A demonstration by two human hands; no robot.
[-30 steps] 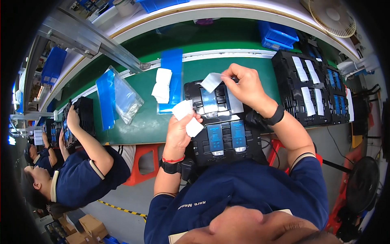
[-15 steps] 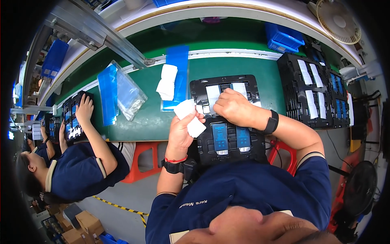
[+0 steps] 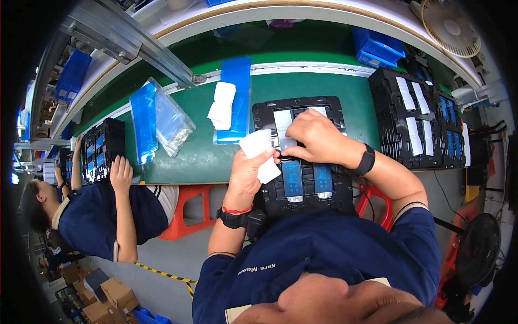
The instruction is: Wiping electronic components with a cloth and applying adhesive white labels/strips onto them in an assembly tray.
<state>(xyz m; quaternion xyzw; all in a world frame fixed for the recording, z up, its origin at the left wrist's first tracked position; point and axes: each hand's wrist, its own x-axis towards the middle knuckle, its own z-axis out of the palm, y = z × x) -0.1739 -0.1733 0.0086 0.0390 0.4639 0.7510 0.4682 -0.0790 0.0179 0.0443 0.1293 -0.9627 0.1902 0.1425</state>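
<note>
My left hand (image 3: 244,175) is closed on a stack of white paper slips (image 3: 256,142), left of a black plastic tray (image 3: 272,198). Two blue flat batteries (image 3: 293,177) lie side by side in the tray's near pockets. White slips (image 3: 282,122) lie over the far pockets, the right one partly behind my right hand. My right hand (image 3: 318,139) bends over the far left slip, thumb low near the tray's middle bar and the other fingers curled. Whether something sits between its fingertips is hidden.
More white slips (image 3: 221,105) lie on a blue sheet (image 3: 243,81). Clear bags (image 3: 171,121) sit farther left. Black trays (image 3: 386,127) are stacked at right, below blue bins (image 3: 377,46). A co-worker (image 3: 102,216) handles another black tray (image 3: 110,137) at left.
My right hand has shifted slightly, its thumb now apart and lower. My left hand with the slips has moved slightly right. The co-worker's near hand has come down off their tray.
</note>
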